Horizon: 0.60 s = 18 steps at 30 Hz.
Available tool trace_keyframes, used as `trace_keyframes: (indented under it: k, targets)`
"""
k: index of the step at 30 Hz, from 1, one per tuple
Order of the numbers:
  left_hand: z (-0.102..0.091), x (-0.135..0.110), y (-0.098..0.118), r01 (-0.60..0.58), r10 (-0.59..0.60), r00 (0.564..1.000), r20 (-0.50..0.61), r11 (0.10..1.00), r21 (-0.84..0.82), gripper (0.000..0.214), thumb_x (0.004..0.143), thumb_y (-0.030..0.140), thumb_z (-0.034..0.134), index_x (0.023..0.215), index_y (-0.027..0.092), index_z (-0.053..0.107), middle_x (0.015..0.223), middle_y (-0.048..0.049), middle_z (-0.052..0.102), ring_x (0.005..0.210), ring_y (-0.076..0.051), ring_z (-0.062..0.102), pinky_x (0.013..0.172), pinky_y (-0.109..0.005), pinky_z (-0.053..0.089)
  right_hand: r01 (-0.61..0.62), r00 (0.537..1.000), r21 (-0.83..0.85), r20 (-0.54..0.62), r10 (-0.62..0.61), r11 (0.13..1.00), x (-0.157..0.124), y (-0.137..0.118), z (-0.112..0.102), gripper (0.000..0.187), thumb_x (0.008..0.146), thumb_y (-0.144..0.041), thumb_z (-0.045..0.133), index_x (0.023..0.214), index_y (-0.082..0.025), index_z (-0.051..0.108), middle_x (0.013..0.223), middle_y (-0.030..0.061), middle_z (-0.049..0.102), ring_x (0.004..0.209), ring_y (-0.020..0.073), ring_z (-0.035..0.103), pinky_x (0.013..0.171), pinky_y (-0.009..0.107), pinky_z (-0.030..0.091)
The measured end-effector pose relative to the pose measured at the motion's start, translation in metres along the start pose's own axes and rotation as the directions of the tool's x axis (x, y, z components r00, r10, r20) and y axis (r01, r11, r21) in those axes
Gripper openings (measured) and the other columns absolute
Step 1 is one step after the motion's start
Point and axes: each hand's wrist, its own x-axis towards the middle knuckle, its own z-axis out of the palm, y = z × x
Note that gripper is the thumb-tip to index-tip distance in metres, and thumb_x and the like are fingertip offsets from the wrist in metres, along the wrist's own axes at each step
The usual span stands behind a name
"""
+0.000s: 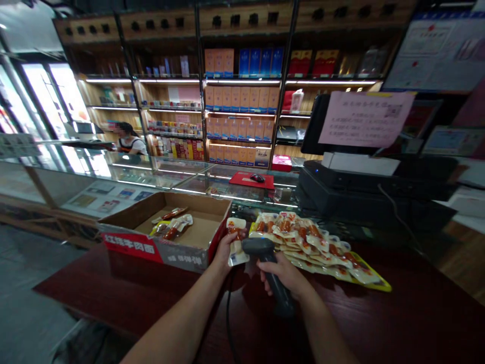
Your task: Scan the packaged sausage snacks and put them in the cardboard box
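My left hand grips a sausage pack, a clear and white wrapper with reddish-brown meat showing inside. Wrapped in my right hand is a dark barcode scanner, its head pointed left, close beside the pack. A cable runs down the table near my left forearm. To the right lies a heaped pile of similar sausage packs, partly on a yellow-edged tray or wrapper. On the left stands an open cardboard box with a few packs inside.
Behind the dark red table, a glass display counter carries a red mat and a mouse. A monitor with a pink paper sheet stands at right. Shelves hold boxes. Another person sits at far left.
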Motion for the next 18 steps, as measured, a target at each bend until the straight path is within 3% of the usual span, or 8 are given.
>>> trace_keyframes:
  k: [5,9,13,16,18]
  targets:
    - [0.037,0.008,0.001,-0.177,0.174,0.984,0.044,0.98,0.089,0.024,0.062,0.022,0.066,0.083,0.012,0.061,0.071,-0.0057,0.066,0.059,-0.017,0.063,0.061,-0.029,0.05,0.075,0.984,0.055,-0.164,-0.065,0.996,-0.011,-0.017,-0.017,0.021,0.068,-0.035,0.061,0.066,-0.015,0.055,0.049,-0.0015,0.059,0.038,0.0107,0.053,0.038,0.022,0.044]
    - [0.075,0.031,0.003,-0.211,0.203,0.976,0.074,0.97,0.12,0.025,0.058,0.021,0.071,0.079,0.012,0.06,0.067,-0.0043,0.065,0.057,-0.017,0.062,0.059,-0.031,0.05,0.143,0.951,0.073,-0.287,-0.116,0.987,-0.026,-0.03,-0.043,0.021,0.067,-0.035,0.065,0.068,-0.016,0.057,0.052,-0.0016,0.06,0.039,0.0111,0.054,0.038,0.023,0.046]
    - [0.103,0.065,-0.008,-0.234,0.232,0.972,0.04,0.941,0.245,0.03,0.051,0.02,0.077,0.073,0.011,0.059,0.059,-0.003,0.063,0.053,-0.015,0.059,0.058,-0.029,0.048,0.2,0.905,0.124,-0.403,-0.135,0.972,-0.037,-0.035,-0.067,0.018,0.066,-0.032,0.067,0.066,-0.017,0.057,0.05,-0.0022,0.059,0.038,0.0119,0.054,0.037,0.023,0.045]
    - [0.113,0.085,-0.021,-0.252,0.288,0.958,-0.007,0.85,0.462,0.029,0.05,0.022,0.078,0.071,0.012,0.061,0.055,-0.0016,0.06,0.053,-0.014,0.057,0.057,-0.027,0.045,0.201,0.869,0.145,-0.483,-0.108,0.969,-0.041,-0.031,-0.08,0.018,0.065,-0.031,0.068,0.063,-0.017,0.057,0.049,-0.0014,0.059,0.039,0.0124,0.054,0.037,0.024,0.046]
    - [0.115,0.093,-0.026,-0.243,0.335,0.942,-0.023,0.728,0.64,0.025,0.051,0.023,0.078,0.067,0.012,0.061,0.054,-0.0017,0.059,0.057,-0.016,0.058,0.058,-0.026,0.043,0.21,0.854,0.162,-0.51,-0.1,0.964,-0.043,-0.026,-0.088,0.019,0.064,-0.031,0.069,0.064,-0.016,0.057,0.049,-0.0014,0.059,0.038,0.0127,0.054,0.036,0.024,0.046]
